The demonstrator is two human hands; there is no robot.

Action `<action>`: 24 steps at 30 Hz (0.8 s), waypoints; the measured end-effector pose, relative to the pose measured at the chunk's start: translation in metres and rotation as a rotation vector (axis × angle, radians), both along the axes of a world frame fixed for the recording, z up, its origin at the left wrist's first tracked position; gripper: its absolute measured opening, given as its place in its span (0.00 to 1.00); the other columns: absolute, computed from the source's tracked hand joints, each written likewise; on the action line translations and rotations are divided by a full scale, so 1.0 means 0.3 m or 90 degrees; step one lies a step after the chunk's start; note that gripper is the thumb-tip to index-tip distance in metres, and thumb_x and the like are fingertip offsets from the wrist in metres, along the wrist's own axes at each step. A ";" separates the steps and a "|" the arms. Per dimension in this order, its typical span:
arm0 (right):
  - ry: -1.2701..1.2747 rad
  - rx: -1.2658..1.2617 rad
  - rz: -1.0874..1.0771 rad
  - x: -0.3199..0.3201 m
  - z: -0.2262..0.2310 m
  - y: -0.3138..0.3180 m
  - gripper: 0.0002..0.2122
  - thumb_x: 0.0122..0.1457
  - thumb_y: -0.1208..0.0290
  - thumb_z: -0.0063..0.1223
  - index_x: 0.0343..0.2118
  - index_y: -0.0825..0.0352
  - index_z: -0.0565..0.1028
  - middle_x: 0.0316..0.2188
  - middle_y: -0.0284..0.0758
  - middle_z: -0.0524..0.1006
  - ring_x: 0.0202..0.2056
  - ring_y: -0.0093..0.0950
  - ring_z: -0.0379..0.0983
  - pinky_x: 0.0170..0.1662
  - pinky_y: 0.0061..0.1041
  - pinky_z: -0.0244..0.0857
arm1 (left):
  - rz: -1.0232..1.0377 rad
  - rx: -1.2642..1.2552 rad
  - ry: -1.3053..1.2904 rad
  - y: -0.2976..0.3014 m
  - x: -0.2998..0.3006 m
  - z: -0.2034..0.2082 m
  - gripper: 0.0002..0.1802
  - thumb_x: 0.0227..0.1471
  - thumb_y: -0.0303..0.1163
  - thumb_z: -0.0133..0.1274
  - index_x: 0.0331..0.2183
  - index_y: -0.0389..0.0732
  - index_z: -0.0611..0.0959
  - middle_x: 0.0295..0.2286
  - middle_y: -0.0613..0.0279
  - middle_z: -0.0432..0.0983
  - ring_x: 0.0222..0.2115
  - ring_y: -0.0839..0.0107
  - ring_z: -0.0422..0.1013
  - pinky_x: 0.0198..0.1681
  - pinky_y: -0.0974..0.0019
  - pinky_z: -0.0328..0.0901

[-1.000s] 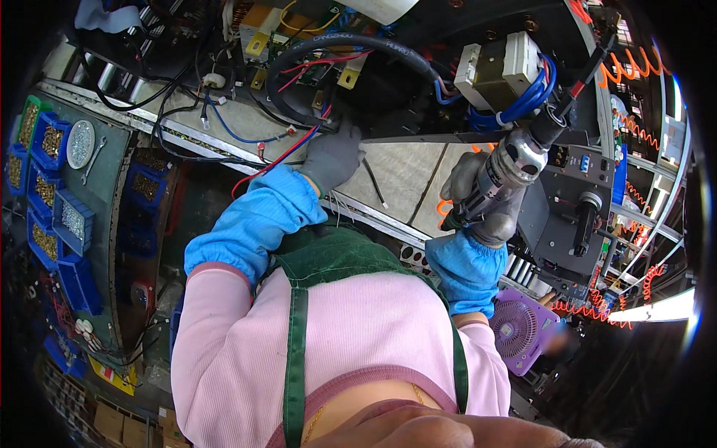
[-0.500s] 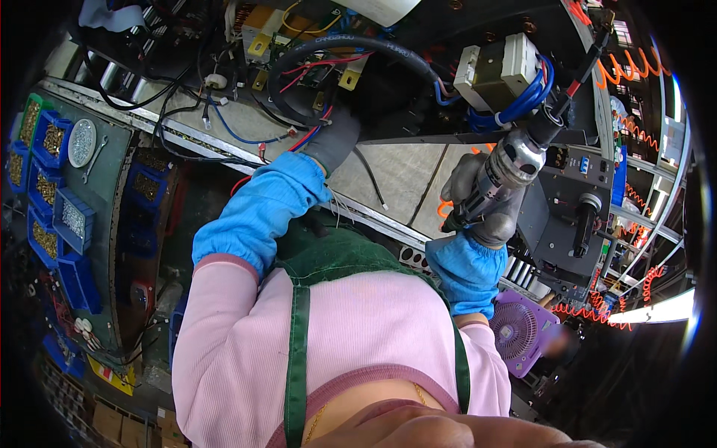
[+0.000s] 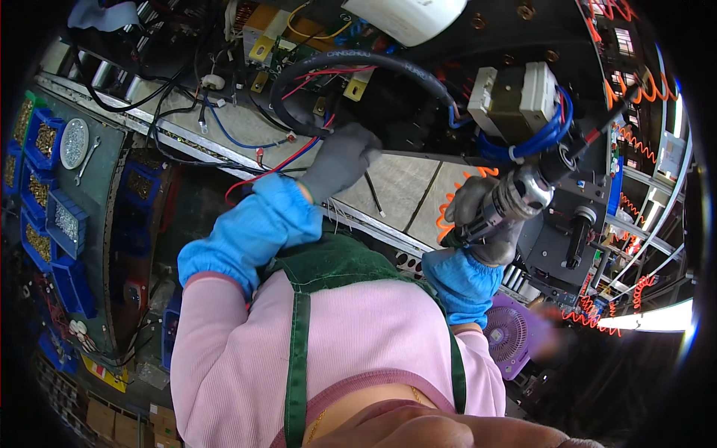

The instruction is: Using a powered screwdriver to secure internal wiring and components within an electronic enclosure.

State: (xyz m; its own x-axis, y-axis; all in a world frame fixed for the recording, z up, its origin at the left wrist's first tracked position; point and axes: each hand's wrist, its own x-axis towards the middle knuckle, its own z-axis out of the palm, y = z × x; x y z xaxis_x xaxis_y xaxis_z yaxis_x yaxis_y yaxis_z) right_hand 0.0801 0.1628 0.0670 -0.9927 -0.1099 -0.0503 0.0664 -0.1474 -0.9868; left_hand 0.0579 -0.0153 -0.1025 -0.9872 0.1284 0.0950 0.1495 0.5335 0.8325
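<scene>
In grey work gloves, my left hand [image 3: 342, 160] is at the near edge of a black metal chassis [image 3: 463, 153], beside a thick black cable [image 3: 280, 93] and red and blue wires [image 3: 287, 155]. Its fingers are bent together; what lies under them is hidden. My right hand [image 3: 493, 243] is wrapped round a silver and black power screwdriver [image 3: 515, 198]. The tool's long dark shaft [image 3: 597, 131], with a red band, points up and to the right. Close to its head stands a transformer [image 3: 511, 101] with white ends and a bundle of blue wire [image 3: 534, 145].
Blue bins [image 3: 45, 142] of small metal parts, a round white dish [image 3: 74, 143] and a wrench [image 3: 88, 160] lie on a side bench at left. Orange coiled hoses [image 3: 642, 89] hang at right. A purple fan [image 3: 511, 336] stands at lower right. Loose wires [image 3: 202, 160] trail over the near rail.
My left hand has drawn back slightly toward me, and more of its glove shows. The right hand and screwdriver sit slightly lower and farther right. The whole view has shifted a little.
</scene>
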 end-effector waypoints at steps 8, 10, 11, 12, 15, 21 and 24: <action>0.076 0.017 0.345 -0.086 -0.005 0.064 0.28 0.27 0.46 0.71 0.21 0.66 0.72 0.17 0.32 0.71 0.20 0.26 0.70 0.28 0.26 0.71 | -0.112 0.604 -0.267 -0.002 -0.038 0.134 0.06 0.47 0.28 0.56 0.30 0.37 0.81 0.27 0.63 0.75 0.30 0.78 0.69 0.35 0.71 0.64; 0.116 0.012 0.405 -0.095 0.001 0.067 0.28 0.27 0.47 0.72 0.23 0.67 0.73 0.20 0.33 0.72 0.22 0.27 0.70 0.29 0.26 0.72 | -0.124 0.648 -0.283 0.015 -0.069 0.117 0.09 0.46 0.30 0.57 0.30 0.35 0.81 0.25 0.63 0.76 0.26 0.78 0.70 0.32 0.73 0.65; 0.088 0.014 0.374 -0.083 0.004 0.063 0.27 0.29 0.49 0.72 0.25 0.67 0.74 0.21 0.33 0.73 0.23 0.28 0.71 0.30 0.27 0.72 | -0.130 0.668 -0.331 0.014 -0.080 0.119 0.09 0.45 0.30 0.58 0.30 0.35 0.81 0.24 0.63 0.76 0.26 0.79 0.70 0.32 0.74 0.65; 0.086 0.016 0.367 -0.083 0.006 0.064 0.27 0.29 0.49 0.72 0.25 0.67 0.74 0.21 0.33 0.73 0.23 0.28 0.71 0.30 0.27 0.72 | -0.137 0.687 -0.380 0.016 -0.093 0.126 0.09 0.45 0.30 0.58 0.29 0.35 0.82 0.23 0.64 0.76 0.25 0.80 0.70 0.31 0.74 0.65; 0.031 0.011 0.164 -0.006 0.022 -0.023 0.16 0.48 0.60 0.46 0.14 0.68 0.65 0.16 0.38 0.63 0.19 0.30 0.61 0.24 0.25 0.58 | -0.159 0.622 -0.395 0.010 -0.122 0.141 0.09 0.43 0.31 0.60 0.28 0.35 0.82 0.22 0.63 0.76 0.25 0.79 0.70 0.31 0.74 0.65; 0.136 -0.037 0.399 -0.111 -0.030 0.100 0.17 0.41 0.57 0.56 0.26 0.67 0.69 0.19 0.36 0.69 0.22 0.30 0.67 0.28 0.29 0.66 | -0.169 0.601 -0.395 0.021 -0.143 0.156 0.09 0.42 0.31 0.60 0.27 0.36 0.82 0.23 0.62 0.76 0.26 0.78 0.71 0.30 0.74 0.65; 0.070 -0.063 0.369 -0.055 -0.015 0.050 0.23 0.29 0.53 0.72 0.23 0.63 0.73 0.21 0.34 0.75 0.23 0.29 0.75 0.31 0.30 0.74 | -0.198 0.581 -0.412 -0.031 -0.149 0.220 0.09 0.43 0.30 0.59 0.30 0.37 0.83 0.23 0.63 0.76 0.25 0.77 0.70 0.30 0.74 0.65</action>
State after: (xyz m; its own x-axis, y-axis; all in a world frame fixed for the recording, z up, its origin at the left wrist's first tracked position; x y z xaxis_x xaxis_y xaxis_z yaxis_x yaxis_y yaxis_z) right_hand 0.0635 0.1777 0.0624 -0.7679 -0.6346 0.0875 0.0615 -0.2090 -0.9760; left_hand 0.0133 -0.0245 -0.0366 -0.8229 0.5178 -0.2339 -0.4259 -0.2895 0.8572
